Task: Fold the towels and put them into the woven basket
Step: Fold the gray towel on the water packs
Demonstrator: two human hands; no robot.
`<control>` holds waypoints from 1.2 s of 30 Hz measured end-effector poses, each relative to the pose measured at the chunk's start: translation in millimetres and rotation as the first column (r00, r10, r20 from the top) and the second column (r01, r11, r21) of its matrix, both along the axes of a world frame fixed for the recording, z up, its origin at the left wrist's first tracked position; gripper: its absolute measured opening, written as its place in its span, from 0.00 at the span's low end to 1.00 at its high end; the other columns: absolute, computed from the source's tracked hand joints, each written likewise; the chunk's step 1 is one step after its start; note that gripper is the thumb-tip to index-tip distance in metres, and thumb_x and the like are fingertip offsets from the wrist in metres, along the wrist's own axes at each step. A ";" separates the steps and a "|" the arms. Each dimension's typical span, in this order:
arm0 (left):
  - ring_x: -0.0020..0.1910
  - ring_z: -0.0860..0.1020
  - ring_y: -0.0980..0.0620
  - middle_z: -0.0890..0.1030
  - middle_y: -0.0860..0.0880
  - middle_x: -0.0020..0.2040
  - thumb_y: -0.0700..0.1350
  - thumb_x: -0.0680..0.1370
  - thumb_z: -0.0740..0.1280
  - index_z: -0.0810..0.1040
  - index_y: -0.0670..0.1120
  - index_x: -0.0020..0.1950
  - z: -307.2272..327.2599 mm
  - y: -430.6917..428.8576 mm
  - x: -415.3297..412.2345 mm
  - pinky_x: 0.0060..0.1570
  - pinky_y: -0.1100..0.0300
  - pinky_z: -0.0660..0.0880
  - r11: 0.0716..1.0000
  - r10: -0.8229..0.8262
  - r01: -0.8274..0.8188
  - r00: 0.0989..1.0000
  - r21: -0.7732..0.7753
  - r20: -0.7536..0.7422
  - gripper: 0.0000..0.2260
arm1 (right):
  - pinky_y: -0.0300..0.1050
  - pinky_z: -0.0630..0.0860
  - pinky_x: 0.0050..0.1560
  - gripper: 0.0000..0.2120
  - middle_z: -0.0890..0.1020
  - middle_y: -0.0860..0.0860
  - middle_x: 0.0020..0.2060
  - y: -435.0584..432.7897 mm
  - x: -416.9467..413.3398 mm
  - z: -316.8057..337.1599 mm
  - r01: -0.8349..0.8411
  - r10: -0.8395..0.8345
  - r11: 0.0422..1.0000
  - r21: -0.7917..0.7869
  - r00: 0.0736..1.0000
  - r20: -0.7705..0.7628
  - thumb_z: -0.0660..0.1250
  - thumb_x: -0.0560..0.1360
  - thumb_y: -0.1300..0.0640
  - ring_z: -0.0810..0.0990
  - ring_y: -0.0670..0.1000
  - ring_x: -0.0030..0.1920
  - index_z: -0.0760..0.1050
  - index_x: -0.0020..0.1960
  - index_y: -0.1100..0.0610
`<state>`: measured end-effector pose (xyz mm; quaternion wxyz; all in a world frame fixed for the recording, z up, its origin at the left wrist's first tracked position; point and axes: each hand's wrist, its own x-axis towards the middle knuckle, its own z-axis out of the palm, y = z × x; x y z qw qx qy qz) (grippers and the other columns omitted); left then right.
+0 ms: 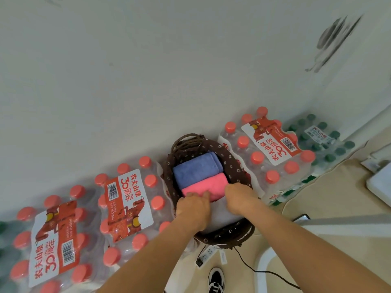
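A brown woven basket (231,163) with a flowered liner stands against the wall between packs of bottles. Inside it lie a folded blue towel (195,169) at the far end and a folded pink towel (208,185) beside it. A white folded towel (220,215) fills the near end, touching the pink one. My left hand (193,206) lies on the white towel's left part, its fingers curled over the far edge against the pink towel. My right hand (241,198) grips the right part, with its fingertips hidden down inside the basket.
Shrink-wrapped packs of red-capped water bottles (127,204) flank the basket on the left and right (273,153); a green-capped pack (321,140) sits further right. A power strip with a black cable (206,255) and my shoe (215,280) are on the floor below the basket.
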<state>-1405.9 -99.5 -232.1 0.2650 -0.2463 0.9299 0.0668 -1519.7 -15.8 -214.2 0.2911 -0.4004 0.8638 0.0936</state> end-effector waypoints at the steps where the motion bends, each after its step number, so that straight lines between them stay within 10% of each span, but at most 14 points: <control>1: 0.62 0.70 0.41 0.74 0.41 0.62 0.43 0.77 0.61 0.60 0.48 0.72 -0.5 0.5 0.1 0.55 0.48 0.70 1.000 -0.010 0.010 1.000 -0.015 0.008 0.24 | 0.50 0.75 0.54 0.16 0.78 0.60 0.59 0.3 1.9 -1.9 0.004 -0.004 1.000 -0.008 1.000 -0.016 0.58 0.75 0.65 0.78 0.60 0.59 0.74 0.61 0.62; 14: 0.64 0.68 0.42 0.71 0.43 0.63 0.48 0.76 0.63 0.60 0.53 0.70 -10.1 -12.8 -4.3 0.61 0.43 0.65 0.998 0.016 -0.019 0.999 -0.054 -0.044 0.24 | 0.45 0.69 0.39 0.18 0.82 0.53 0.46 53.7 -1.1 12.9 0.157 -0.212 0.959 -0.235 0.950 -0.231 0.54 0.79 0.43 0.81 0.56 0.47 0.76 0.47 0.55; 21: 0.60 0.69 0.43 0.69 0.43 0.61 0.43 0.77 0.63 0.64 0.48 0.67 3.2 -4.6 -12.2 0.53 0.48 0.71 0.984 -0.143 0.125 0.979 -0.126 -0.145 0.19 | 0.47 0.80 0.43 0.10 0.83 0.52 0.38 82.1 -5.1 -7.4 0.526 -0.469 0.846 -0.092 0.815 0.341 0.59 0.76 0.49 0.84 0.54 0.38 0.72 0.44 0.56; 25: 0.59 0.69 0.43 0.67 0.43 0.62 0.46 0.79 0.61 0.59 0.50 0.72 0.1 21.4 -16.1 0.47 0.48 0.72 0.900 -0.421 0.435 0.876 0.008 -0.237 0.22 | 0.45 0.74 0.44 0.07 0.81 0.55 0.42 78.0 1.0 -18.2 0.509 -0.458 0.837 -0.200 0.853 0.250 0.61 0.75 0.53 0.80 0.58 0.46 0.71 0.46 0.57; 36: 0.56 0.74 0.39 0.63 0.39 0.65 0.39 0.80 0.60 0.45 0.54 0.78 -7.0 40.3 -23.5 0.46 0.48 0.74 0.936 -0.350 0.351 0.936 0.030 -0.031 0.33 | 0.47 0.71 0.43 0.08 0.77 0.53 0.38 75.8 2.0 -15.0 0.512 -0.450 0.798 -0.319 0.857 0.250 0.61 0.76 0.53 0.77 0.58 0.42 0.69 0.42 0.56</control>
